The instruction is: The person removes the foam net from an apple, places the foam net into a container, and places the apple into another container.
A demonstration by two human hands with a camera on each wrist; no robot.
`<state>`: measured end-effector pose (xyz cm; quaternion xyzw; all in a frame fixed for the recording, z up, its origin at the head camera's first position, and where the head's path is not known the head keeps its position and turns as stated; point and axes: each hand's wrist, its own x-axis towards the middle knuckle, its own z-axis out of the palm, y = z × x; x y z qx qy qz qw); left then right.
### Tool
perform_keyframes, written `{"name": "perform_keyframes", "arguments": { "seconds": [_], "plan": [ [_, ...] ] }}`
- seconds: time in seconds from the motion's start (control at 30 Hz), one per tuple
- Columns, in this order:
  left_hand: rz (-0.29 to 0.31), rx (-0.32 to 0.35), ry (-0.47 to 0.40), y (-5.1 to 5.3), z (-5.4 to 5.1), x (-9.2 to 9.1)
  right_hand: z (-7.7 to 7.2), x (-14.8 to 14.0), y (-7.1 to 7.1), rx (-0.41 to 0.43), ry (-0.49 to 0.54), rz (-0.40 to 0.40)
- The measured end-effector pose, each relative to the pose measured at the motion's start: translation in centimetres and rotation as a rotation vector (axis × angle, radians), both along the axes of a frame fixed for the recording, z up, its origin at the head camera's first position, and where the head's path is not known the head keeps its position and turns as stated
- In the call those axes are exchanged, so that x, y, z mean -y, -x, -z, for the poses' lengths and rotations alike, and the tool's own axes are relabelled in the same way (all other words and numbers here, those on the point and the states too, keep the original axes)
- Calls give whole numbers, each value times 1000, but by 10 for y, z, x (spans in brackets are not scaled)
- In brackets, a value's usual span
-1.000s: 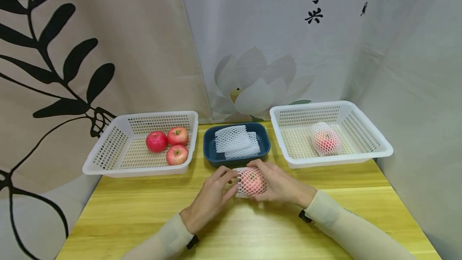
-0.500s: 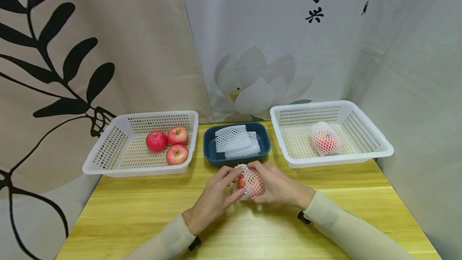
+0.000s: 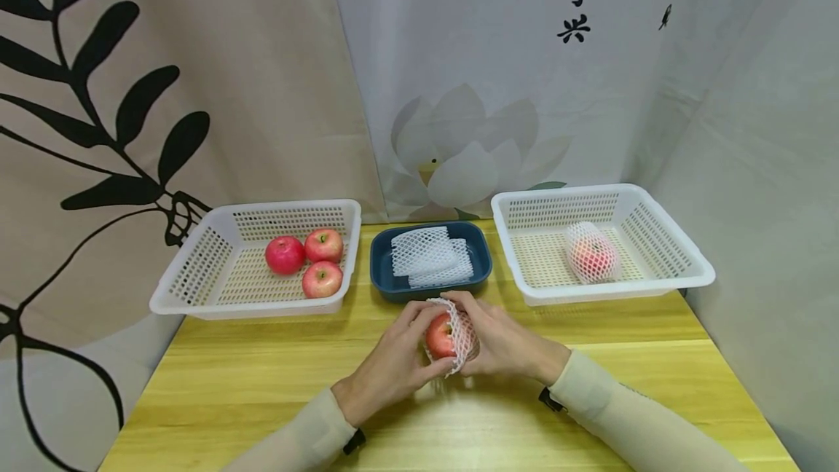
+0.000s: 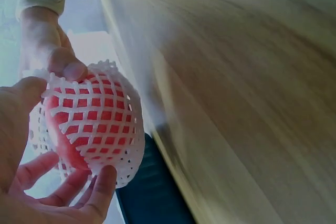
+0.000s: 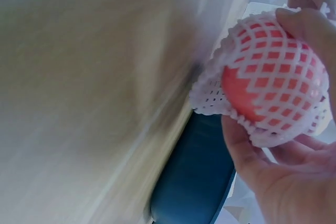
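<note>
A red apple [image 3: 438, 336] sits partly inside a white foam net sleeve [image 3: 462, 339], above the table in front of the blue tray. My right hand [image 3: 507, 339] grips the apple through the net from the right, thumb and fingers on opposite sides. My left hand [image 3: 392, 357] holds the sleeve's edge at the left, its fingers curled about the net. A bare patch of apple [image 5: 239, 90] shows beside the mesh in the right wrist view. The left wrist view has the mesh [image 4: 100, 116] stretched over the fruit, with left fingertips touching it below.
A white basket [image 3: 197, 308] with three bare apples [image 3: 321, 280] stands at the left. The blue tray [image 3: 380, 272] at the back middle holds folded foam nets [image 3: 429, 257]. At the right, another white basket [image 3: 675, 282] contains one net-wrapped apple [image 3: 592, 257]. A curtain hangs behind.
The net's left edge has been drawn rightward off the apple's left side, baring more red skin. My left fingers have moved slightly right and spread around the fruit; both baskets are unchanged.
</note>
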<state>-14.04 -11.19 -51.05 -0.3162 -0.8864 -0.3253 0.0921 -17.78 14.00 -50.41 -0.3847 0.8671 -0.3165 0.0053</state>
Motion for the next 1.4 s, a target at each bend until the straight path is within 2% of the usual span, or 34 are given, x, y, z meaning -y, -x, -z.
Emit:
{"name": "perform_keyframes", "arguments": {
  "seconds": [0.37, 0.77, 1.03, 1.23, 1.4],
  "plan": [
    [4, 33, -12, 0, -3, 2, -2, 0, 0, -11, 71, -10],
    [-10, 98, -13, 1, -10, 2, -2, -1, 1, -133, 138, -32],
    [-17, 70, -44, 5, -14, 3, -8, -1, 5, -162, 150, -54],
    [-33, 24, -68, 5, -14, 3, -13, -3, 7, -226, 139, -53],
    [-55, -26, -89, 7, -16, 2, -15, -6, 9, -260, 175, -49]
  ]
}}
